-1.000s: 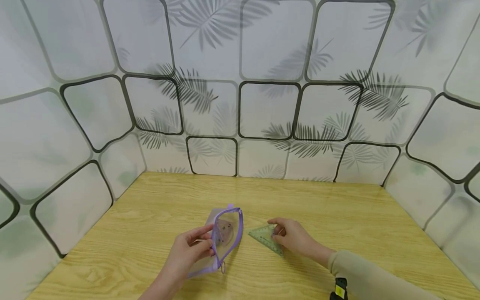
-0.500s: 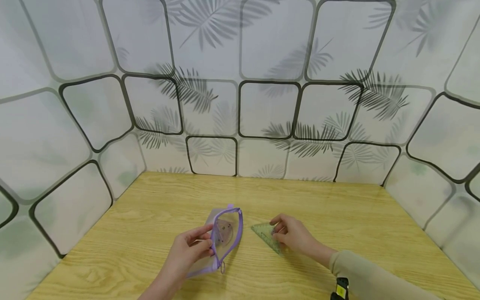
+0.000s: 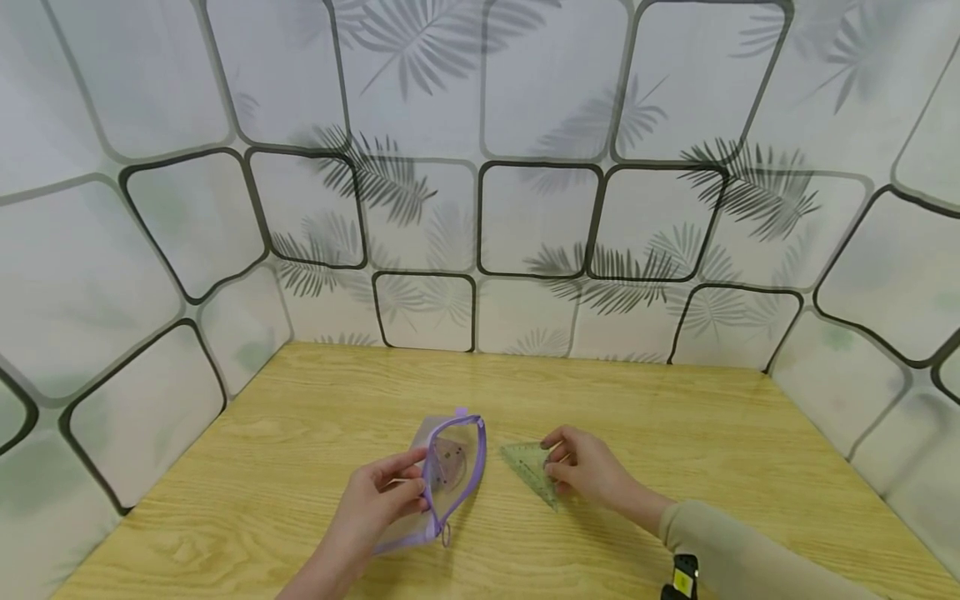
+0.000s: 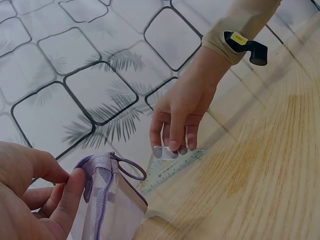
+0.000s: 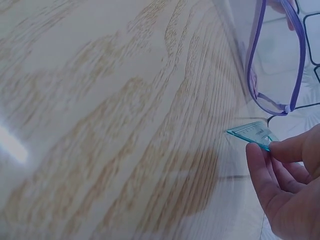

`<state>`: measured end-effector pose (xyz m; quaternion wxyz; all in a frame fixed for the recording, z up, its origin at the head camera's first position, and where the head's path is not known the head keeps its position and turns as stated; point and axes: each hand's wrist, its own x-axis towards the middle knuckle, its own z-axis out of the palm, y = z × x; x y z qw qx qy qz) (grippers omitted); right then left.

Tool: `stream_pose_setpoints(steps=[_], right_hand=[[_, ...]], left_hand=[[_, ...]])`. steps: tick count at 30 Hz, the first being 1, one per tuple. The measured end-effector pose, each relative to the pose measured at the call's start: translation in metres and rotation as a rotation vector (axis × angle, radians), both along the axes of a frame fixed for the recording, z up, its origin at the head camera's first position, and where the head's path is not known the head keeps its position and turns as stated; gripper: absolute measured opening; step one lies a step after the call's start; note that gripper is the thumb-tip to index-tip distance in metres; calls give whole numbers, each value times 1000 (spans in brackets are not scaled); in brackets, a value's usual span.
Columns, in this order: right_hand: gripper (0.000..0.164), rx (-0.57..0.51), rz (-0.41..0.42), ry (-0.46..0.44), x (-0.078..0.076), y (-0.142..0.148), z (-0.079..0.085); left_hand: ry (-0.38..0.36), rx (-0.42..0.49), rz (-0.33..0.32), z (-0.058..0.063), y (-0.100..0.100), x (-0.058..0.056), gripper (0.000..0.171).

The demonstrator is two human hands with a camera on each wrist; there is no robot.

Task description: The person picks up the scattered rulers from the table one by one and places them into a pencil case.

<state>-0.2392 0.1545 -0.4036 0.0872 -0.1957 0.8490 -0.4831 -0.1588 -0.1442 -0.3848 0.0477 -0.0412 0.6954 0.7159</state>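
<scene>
My left hand (image 3: 378, 500) pinches one side of the mouth of a see-through pouch (image 3: 480, 471) with purple zip edging. The pouch's mouth gapes toward the right, and a protractor (image 3: 450, 462) shows inside it. To the right, my right hand (image 3: 588, 475) holds a greenish clear set square (image 3: 527, 467) by one edge, between thumb and fingers. One corner of the set square (image 5: 252, 131) points at the pouch in the right wrist view. A purple loop (image 4: 131, 169) hangs from the zip end in the left wrist view, near my left fingertips.
The wood-grain table (image 3: 337, 392) lies under both hands. A patterned wall covering (image 3: 536, 221) with squares and leaves rises behind the table and on both sides. A black strap device with a yellow label (image 3: 682, 579) sits on my right sleeve.
My right hand has shifted slightly upward in view, and the set square has tilted, with its lower corner moving a little left. The left hand and the pouch stay nearly still.
</scene>
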Motion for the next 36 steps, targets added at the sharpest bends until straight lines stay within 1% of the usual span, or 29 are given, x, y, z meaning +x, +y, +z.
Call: stream_pose_setpoints(steps=[8,16,22,36], right_hand=[[28,-20,10,-18,-1,-1,0],[31,-33,18,-27,-3,-2,1],[32,-57,14,-55,-2,-4,4],[33,-76,6,-60,-2,-14,12]], left_hand=[[-2,-12,2,-1,0,0,49],[5,-27,7,-1,1,1,49],[2,-26,13,-1,1,0,48],[0,-14,6,1,2,0,48]])
